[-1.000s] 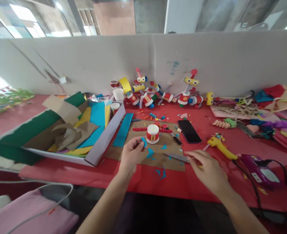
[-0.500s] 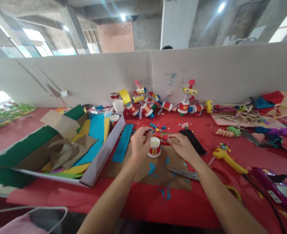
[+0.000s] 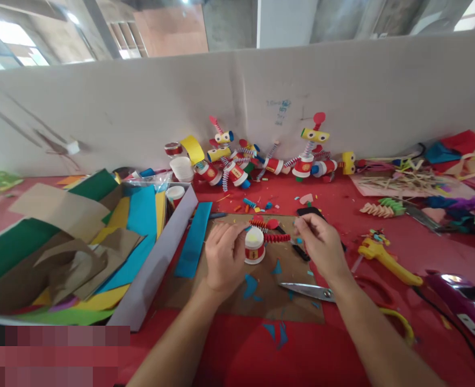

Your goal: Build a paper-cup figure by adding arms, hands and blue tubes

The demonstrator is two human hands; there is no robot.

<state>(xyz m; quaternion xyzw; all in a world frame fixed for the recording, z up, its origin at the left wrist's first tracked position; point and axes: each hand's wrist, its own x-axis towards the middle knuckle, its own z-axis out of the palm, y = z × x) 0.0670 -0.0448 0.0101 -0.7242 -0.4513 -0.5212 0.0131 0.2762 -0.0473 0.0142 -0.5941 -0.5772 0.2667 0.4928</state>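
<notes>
Two bare hands meet over the brown cardboard sheet (image 3: pixel 297 309). The left hand (image 3: pixel 221 258) clasps the small red-and-white paper cup (image 3: pixel 254 248) standing there. The right hand (image 3: pixel 322 244) has its fingertips pinched together beside the red paper spring (image 3: pixel 276 237).

Light: bright, diffuse daylight. Windows (image 3: pixel 7 37) at upper left are blown out to white. Shadows on the red table (image 3: pixel 342 344) are soft and faint. There is a small specular glare on the purple tool (image 3: pixel 463 301) at right. Wide-angle distortion bows the partition (image 3: pixel 342 91) and stretches the edges. The centre around the cup (image 3: pixel 254 245) is sharp and the periphery is smeared. A pixelated block (image 3: pixel 54 355) covers the lower left.
</notes>
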